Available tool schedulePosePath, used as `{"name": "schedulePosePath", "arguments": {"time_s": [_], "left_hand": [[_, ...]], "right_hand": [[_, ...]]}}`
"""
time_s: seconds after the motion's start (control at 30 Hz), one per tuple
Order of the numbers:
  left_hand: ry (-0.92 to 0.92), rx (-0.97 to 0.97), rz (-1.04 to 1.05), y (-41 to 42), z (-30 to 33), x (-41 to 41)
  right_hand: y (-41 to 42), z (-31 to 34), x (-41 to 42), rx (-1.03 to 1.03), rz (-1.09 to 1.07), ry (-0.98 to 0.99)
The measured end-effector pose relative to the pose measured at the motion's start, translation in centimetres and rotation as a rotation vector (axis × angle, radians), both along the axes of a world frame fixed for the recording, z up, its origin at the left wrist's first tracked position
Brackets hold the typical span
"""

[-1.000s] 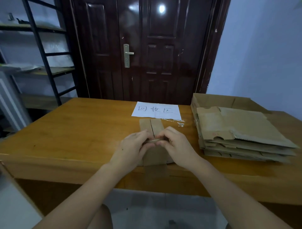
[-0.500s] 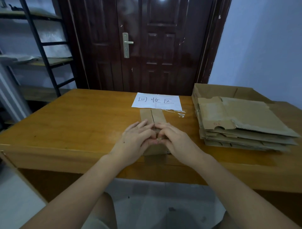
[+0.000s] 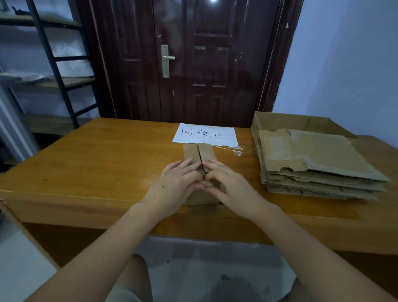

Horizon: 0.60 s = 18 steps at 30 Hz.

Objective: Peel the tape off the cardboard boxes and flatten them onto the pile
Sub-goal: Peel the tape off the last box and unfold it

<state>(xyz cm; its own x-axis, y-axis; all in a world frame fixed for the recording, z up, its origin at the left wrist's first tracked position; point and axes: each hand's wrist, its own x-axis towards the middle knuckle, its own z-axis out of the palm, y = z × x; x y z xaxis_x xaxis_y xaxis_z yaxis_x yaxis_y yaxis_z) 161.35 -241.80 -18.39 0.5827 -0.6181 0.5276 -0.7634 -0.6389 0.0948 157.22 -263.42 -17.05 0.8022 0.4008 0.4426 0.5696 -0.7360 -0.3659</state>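
Cardboard box [image 3: 199, 154] is pressed by fingers spread further than half a second ago; left hand [image 3: 175, 185] and right hand [image 3: 231, 185] pinch a tape wad [image 3: 207, 183] between thumbs.

1. The room is dim, with a cool bluish cast on the wall [image 3: 344, 64].
2. A small bright glare spot sits at the top of the glossy dark door [image 3: 213, 1].
3. The wooden table [image 3: 97, 161] shows a soft sheen.
4. Wide-angle distortion bends the shelf rack [image 3: 53, 60] and the frame edges.
5. The lower foreground is soft and grainy.
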Motion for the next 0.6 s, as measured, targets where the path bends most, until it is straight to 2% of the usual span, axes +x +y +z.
{"name": "schedulePosePath", "arguments": {"time_s": [0.13, 0.3, 0.6], "left_hand": [[-0.016, 0.012, 0.029, -0.3, 0.4, -0.1], [-0.077, 0.147, 0.036, 0.1, -0.1, -0.3], [-0.082, 0.107, 0.064, -0.1, -0.7, -0.5]], "right_hand": [[0.2, -0.1, 0.2, -0.029, -0.017, 0.006], [-0.2, -0.7, 0.4, -0.144, -0.018, -0.001], [0.1, -0.7, -0.2, -0.239, -0.050, -0.035]]}}
